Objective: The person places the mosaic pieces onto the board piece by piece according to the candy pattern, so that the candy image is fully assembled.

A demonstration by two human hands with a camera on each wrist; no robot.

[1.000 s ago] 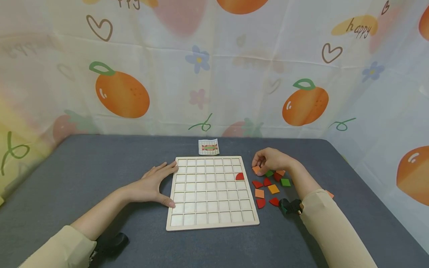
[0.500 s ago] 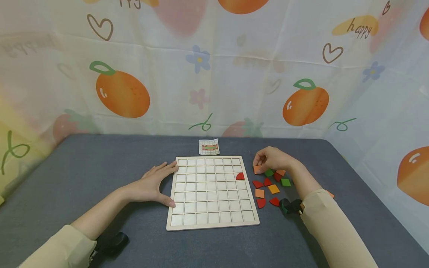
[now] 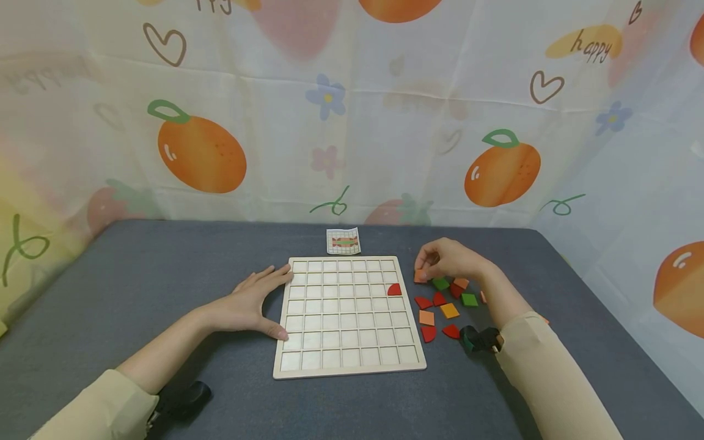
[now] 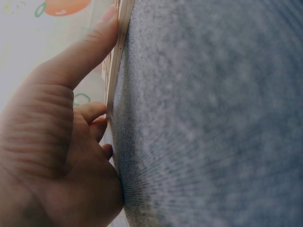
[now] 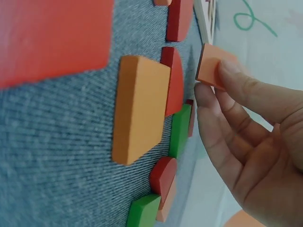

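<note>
A light wooden grid board lies on the table, with one red quarter-round tile in a cell near its right side. My left hand spreads along the board's left edge, thumb at the lower part and fingertips at the upper corner. Just right of the board, my right hand pinches a light orange square tile between thumb and fingers. In the right wrist view the tile is held off the cloth, beside the loose pieces. The thumb covers part of its face.
Loose tiles lie right of the board: several red quarter-rounds, green squares, a yellow-orange square and light orange squares. A small card with a coloured pattern lies behind the board. A printed curtain hangs behind the table.
My right hand has risen slightly, and the orange tile in its fingers has tilted and shifted a little. My left hand and the board have stayed put.
</note>
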